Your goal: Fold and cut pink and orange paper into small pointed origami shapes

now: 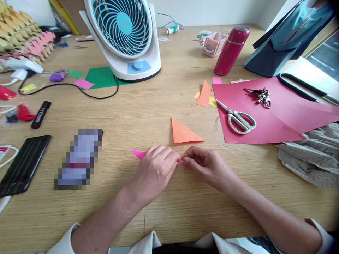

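Head view is showing two hands working over the worktop [185,215], with the pink paper [137,153] lying beneath and between them, just in front of the person and nearer than the orange triangle [184,134]. The left hand [159,165] is arching over the paper's middle with its fingers bunched, leaving one pointed end poking out on the left; its thumb and palm are hiding, so whether it is pinching or only pressing, I cannot tell. The right hand [205,163] is closing thumb and forefinger on the paper's other tip, its remaining fingers curling loosely. Judging by this, the hands are shaping or creasing a fold, and the next move is calling for a steady left hand, edges lining up and firm pressure along the crease. The fold itself is hiding under the fingers, so its layers and line are staying unreadable. Elsewhere, the fan [124,31] is running out of frame at the top, the bag [280,46] at the upper right and the cloth [309,155] at the right edge, while coarse blocks are masking the phone [78,157] on the left.
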Motion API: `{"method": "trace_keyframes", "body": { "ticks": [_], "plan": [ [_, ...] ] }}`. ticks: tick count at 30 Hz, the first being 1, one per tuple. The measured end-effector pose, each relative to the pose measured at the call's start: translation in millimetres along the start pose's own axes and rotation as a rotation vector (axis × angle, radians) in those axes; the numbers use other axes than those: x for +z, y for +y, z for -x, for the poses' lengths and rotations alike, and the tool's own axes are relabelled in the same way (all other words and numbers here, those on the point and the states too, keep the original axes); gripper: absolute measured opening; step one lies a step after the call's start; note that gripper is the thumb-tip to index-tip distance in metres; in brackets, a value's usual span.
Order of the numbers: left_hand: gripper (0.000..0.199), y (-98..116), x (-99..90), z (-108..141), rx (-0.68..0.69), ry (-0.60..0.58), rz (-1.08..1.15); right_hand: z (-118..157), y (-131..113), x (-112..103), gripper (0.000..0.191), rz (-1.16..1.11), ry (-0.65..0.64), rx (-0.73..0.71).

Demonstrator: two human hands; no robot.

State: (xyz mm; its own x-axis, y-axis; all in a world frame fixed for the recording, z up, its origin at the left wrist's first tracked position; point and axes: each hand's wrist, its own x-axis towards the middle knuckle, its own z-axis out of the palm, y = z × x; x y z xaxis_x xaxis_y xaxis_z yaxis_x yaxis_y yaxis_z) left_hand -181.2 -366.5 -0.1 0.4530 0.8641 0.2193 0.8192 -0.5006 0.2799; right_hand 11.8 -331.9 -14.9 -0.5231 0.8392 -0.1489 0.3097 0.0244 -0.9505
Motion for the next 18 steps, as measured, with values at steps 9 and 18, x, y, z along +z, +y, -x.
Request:
{"method": "trace_keyframes", "body": {
  "ticks": [9,18],
  "plan": [
    [0.017,8.2,-3.0,1.5,0.165,0.041,-0.155,-0.8,-8.0,-6.6,0.015,0.223,-0.047,0.031],
    [0.021,10.4,-4.4,1.6,0.186,0.017,-0.198,-0.4,-6.6,-6.1,0.015,0.297,-0.051,-0.026]
  ]
}}
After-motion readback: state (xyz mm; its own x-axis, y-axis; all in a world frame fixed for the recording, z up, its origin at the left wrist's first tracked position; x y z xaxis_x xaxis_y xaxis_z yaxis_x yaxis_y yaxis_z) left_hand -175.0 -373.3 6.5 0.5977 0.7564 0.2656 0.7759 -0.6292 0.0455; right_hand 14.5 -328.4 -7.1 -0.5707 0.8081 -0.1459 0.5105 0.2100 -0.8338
